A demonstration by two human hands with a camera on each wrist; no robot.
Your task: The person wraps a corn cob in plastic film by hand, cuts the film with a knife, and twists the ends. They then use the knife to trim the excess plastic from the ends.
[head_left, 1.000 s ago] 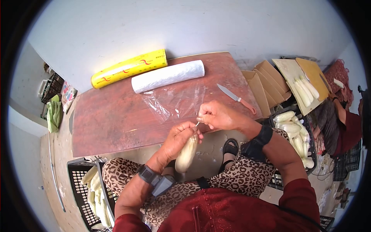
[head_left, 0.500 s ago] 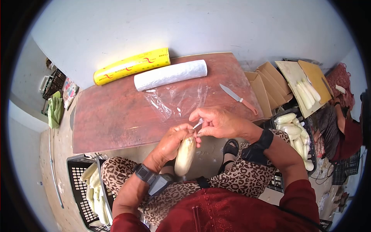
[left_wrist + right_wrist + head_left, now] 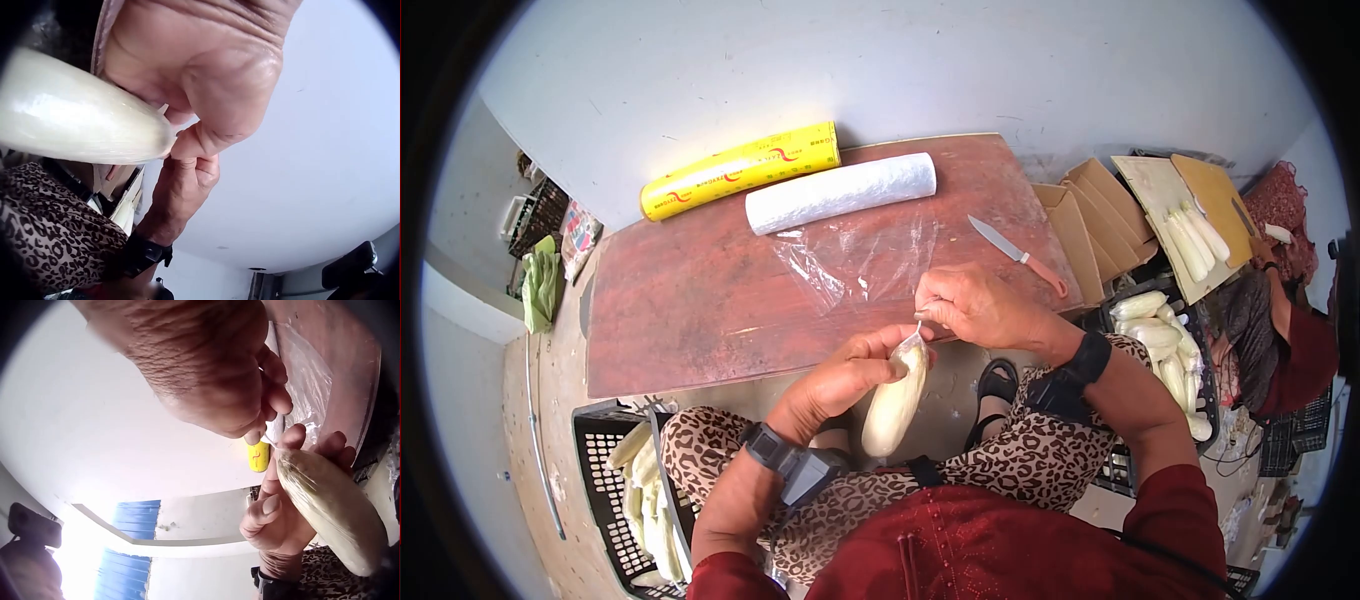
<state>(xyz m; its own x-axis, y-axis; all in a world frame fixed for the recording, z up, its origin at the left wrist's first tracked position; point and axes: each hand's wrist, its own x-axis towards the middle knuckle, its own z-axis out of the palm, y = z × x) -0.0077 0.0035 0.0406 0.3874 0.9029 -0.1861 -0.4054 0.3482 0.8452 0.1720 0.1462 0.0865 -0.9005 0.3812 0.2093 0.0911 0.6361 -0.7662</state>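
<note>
A pale, elongated vegetable wrapped in clear film (image 3: 895, 400) hangs below the table's front edge, its film gathered into a thin twist at the top. The left hand (image 3: 845, 375) holds its upper end, thumb on the near side and fingers behind. Above it, the right hand (image 3: 980, 308) pinches the twisted film end between thumb and fingertips. In the right wrist view the wrapped vegetable (image 3: 334, 509) lies against the left hand's fingers (image 3: 284, 519), and the right hand (image 3: 206, 369) grips the twist. The left wrist view shows the vegetable (image 3: 75, 112) beside the left hand (image 3: 206, 69).
On the red-brown table (image 3: 670, 320) lie a yellow roll (image 3: 740, 170), a white film roll (image 3: 840, 193), loose clear film (image 3: 855, 265) and a knife (image 3: 1020, 256). Crates of pale vegetables stand left (image 3: 608, 510) and right (image 3: 1212, 400). Another person sits at the far right.
The left thumb has moved down from the vegetable's top, uncovering the gathered film. The right hand has shifted and closed its fingertips on the twist. The vegetable now tilts a little more.
</note>
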